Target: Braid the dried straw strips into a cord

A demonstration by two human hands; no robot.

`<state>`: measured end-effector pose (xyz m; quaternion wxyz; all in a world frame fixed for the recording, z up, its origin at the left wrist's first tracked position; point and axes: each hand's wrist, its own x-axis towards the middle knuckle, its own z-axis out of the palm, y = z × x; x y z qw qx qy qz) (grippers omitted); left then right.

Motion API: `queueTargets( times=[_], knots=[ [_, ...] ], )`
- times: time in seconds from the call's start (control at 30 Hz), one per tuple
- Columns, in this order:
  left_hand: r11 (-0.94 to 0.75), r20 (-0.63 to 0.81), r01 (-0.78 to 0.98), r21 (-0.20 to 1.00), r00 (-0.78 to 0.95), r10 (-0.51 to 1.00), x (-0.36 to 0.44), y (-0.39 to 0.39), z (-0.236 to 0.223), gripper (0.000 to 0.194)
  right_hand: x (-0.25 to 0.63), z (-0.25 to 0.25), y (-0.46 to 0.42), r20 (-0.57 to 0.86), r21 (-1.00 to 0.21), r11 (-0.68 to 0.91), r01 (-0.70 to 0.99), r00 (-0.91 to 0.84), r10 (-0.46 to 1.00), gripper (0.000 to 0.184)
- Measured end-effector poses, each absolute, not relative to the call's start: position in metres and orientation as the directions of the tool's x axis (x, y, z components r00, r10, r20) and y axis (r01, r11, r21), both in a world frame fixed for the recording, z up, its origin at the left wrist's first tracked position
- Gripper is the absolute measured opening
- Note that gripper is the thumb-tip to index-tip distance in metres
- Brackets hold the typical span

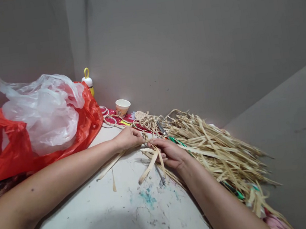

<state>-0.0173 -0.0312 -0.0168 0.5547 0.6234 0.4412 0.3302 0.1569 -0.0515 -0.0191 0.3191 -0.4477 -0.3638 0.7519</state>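
Over the white tabletop (98, 215), both my hands are close together on a braid of dry, straw-coloured plant strips (149, 164). My left hand (130, 137) has its fingertips pinched on the braid from the left. From the right, my right hand (169, 151) is closed on the strips near the same spot, its fingers curled. Loose strip ends hang below the two hands. Just behind my right hand lie scissors (161, 128) with green handles, partly covered by straw. A finished-looking length of braided cord (149, 120) is heaped behind my hands.
A large pile of straw strips (219, 147) spreads along the right side against the wall. At the left sit crumpled red (91, 115) and white plastic bags (48, 109). A paper cup (123, 108), white rings (109, 121) and a yellow-and-white bottle (88, 81) stand at the back.
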Motion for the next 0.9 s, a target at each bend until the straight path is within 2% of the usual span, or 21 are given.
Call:
queueTargets(
  times=[0.23,0.37,0.53,0.67,0.9],
  knots=[
    [0.219,-0.228,0.068,0.973,0.364,0.903,-0.0094,-0.0308,-0.0189,0.019,0.1587,-0.0242,-0.0502,-0.42,-0.854,-0.5,-0.145,-0.376,0.826,0.013],
    [0.27,-0.266,0.042,0.962,0.37,0.89,-0.0077,-0.0286,-0.0224,0.023,0.1613,-0.0278,-0.0493,-0.406,-0.863,-0.488,-0.131,-0.396,0.824,0.013],
    [0.199,-0.212,0.075,0.977,0.434,0.875,-0.0111,-0.0263,-0.0262,0.011,0.1598,-0.0259,-0.0507,-0.401,-0.868,-0.481,-0.125,-0.394,0.827,0.016],
    [0.091,-0.162,0.173,0.981,0.459,0.874,-0.0126,-0.0278,-0.0224,0.015,0.1578,-0.0249,-0.0515,-0.409,-0.867,-0.484,-0.12,-0.383,0.828,0.018],
    [0.12,-0.216,0.23,0.966,0.458,0.862,-0.0097,-0.0295,-0.0175,0.016,0.1515,-0.0254,-0.054,-0.403,-0.887,-0.457,-0.056,-0.388,0.829,0.021]
  ],
)
